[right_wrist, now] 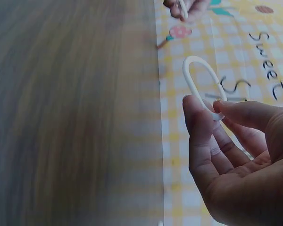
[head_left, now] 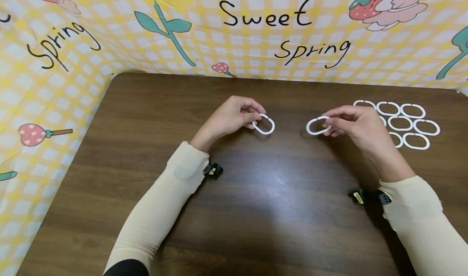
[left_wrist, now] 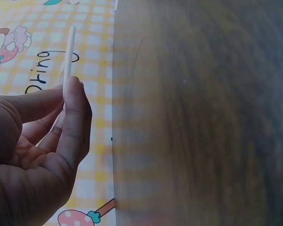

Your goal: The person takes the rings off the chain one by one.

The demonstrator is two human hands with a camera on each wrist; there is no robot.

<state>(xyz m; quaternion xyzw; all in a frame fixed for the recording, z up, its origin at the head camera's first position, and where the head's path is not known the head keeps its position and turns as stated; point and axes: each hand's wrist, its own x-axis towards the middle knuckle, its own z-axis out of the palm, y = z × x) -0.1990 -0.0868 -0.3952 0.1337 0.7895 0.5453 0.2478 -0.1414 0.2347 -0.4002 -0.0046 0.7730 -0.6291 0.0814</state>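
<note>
My left hand [head_left: 234, 115] pinches a white oval plastic link ring [head_left: 273, 126] between thumb and fingers, above the table. In the left wrist view this ring [left_wrist: 70, 54] appears edge-on, rising from the fingertips. Across from it, my right hand [head_left: 362, 125] pinches a second white link ring [head_left: 308, 127] by its right end. A small split shows in the side of that ring [right_wrist: 186, 75] in the right wrist view. The two rings are apart, facing each other across a short gap. Part of the left hand [right_wrist: 198, 9] appears at the top of the right wrist view.
Several matching white link rings [head_left: 429, 142] lie in rows on the brown wooden table [head_left: 256, 227] at the right, partly hidden by the right hand. A yellow checked cloth [head_left: 120, 36] with printed lettering borders the table's back and left edges.
</note>
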